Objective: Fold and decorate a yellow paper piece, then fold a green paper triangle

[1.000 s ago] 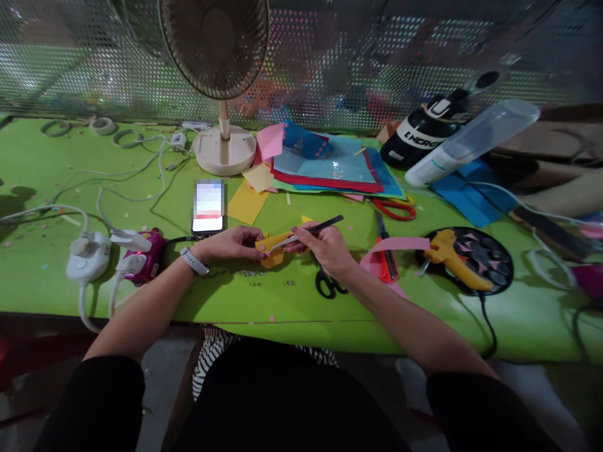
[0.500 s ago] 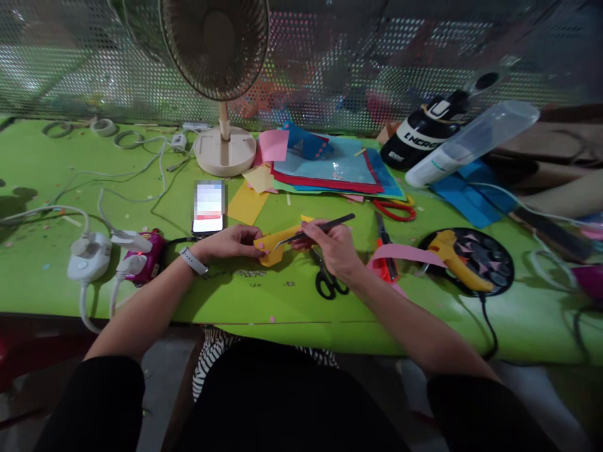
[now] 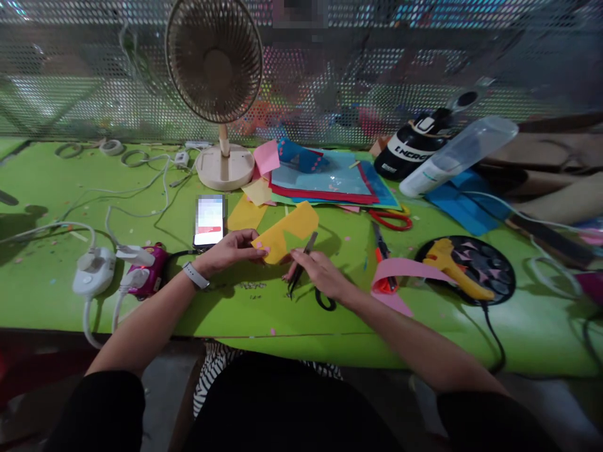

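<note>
My left hand point(image 3: 239, 246) pinches the left end of a yellow paper piece point(image 3: 294, 225), which has small pink bits at that end and a notch in its lower side. To the right of it, my right hand point(image 3: 316, 269) grips dark tweezers point(image 3: 300, 267), their tips pointing down at the table near small dark bits point(image 3: 253, 286). Black-handled scissors point(image 3: 325, 300) lie partly hidden under my right hand.
A phone point(image 3: 209, 220), fan base point(image 3: 225, 167) and stacked coloured sheets point(image 3: 325, 179) are behind my hands. On the right are a pink strip point(image 3: 414, 267), a yellow glue gun point(image 3: 455, 270) on a black tray, and a bottle point(image 3: 409, 147). Plugs point(image 3: 94, 270) stand left.
The tweezers have moved off the yellow paper, down and left, and now point at the table. The paper shows broader and flatter. The view has tilted up slightly.
</note>
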`<action>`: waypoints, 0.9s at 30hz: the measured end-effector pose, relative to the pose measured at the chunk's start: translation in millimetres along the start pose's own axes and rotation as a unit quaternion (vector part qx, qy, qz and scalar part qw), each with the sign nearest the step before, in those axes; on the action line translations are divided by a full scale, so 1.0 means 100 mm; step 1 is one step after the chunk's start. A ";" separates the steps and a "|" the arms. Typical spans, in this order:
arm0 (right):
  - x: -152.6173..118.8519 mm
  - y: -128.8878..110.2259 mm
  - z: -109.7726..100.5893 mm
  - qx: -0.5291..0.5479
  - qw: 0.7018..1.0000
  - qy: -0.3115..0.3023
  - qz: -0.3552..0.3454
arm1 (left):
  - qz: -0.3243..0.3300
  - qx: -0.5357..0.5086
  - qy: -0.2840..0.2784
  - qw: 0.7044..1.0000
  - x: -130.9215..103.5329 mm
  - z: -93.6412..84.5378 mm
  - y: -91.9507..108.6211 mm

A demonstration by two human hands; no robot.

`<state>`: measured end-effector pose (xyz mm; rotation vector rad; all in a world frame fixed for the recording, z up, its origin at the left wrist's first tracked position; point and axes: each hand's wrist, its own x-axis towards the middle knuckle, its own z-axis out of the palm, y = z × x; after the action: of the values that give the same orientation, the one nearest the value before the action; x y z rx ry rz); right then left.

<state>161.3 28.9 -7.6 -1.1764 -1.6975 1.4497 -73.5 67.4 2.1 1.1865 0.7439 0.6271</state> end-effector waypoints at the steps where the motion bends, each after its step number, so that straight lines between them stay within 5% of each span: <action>1: 0.00 0.02 0.02 0.000 1.000 0.000 0.005 | -0.001 0.002 -0.006 1.000 0.00 0.01 0.00; 27: -0.05 0.03 0.19 -0.015 0.999 0.001 -0.029 | -0.025 0.084 -0.022 0.996 -0.02 0.12 -0.04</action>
<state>147.3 16.2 -13.9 -1.1338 -1.7427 1.3923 -65.2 58.2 0.6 1.3276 0.7980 0.5035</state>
